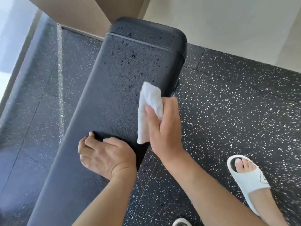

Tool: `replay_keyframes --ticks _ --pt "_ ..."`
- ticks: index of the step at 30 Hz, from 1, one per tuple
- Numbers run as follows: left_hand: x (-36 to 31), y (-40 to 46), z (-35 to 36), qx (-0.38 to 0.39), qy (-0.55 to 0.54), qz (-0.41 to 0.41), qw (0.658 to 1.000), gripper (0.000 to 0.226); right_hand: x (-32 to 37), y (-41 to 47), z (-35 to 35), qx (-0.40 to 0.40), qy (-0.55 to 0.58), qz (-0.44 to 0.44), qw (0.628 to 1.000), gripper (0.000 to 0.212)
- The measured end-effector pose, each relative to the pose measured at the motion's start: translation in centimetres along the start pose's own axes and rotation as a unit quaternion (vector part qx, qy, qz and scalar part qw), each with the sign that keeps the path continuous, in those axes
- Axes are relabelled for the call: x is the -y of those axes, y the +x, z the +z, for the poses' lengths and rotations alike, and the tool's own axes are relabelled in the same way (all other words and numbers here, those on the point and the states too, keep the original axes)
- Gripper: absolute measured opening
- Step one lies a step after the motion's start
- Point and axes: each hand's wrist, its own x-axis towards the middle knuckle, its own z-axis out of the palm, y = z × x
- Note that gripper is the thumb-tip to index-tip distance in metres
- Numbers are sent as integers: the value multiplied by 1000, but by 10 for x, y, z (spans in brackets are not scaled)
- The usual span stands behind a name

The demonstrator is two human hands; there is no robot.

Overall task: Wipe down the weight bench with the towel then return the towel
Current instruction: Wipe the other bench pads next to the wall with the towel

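Note:
A long black padded weight bench (114, 88) runs from the lower left to the upper middle, its far half speckled with dark wet droplets. My right hand (164, 128) holds a folded white towel (149, 110) over the bench's right edge, thumb on top of the cloth. The towel hangs down past the hand on the left side. My left hand (105, 155) rests on the near part of the bench pad, fingers loosely curled with the tips on the surface, holding nothing.
Black rubber floor (228, 111) with white flecks surrounds the bench. My right foot in a white slide sandal (249, 181) stands at the lower right, with part of another sandal (181, 222) at the bottom edge. A pale wall (228, 22) and a brown panel (84, 12) lie beyond the bench's far end.

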Motion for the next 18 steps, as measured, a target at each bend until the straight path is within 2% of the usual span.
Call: replay_keyframes --ticks 5,7,10,13,18 --pt "-5 -2 -4 -2 -14 -2 1000 58 40 75 7 90 -94 -196 972 23" --pt "-2 -1 -1 -2 -16 -8 1000 57 47 69 15 169 -110 -245 948 26" --pt "3 1 4 14 0 -16 1000 53 41 33 22 296 -168 -297 892 31" --pt "3 0 7 3 10 -14 1000 49 25 15 25 303 -265 -329 854 21" --pt "-3 -2 2 -14 -12 -18 1000 53 32 64 85 277 -316 -379 824 17"
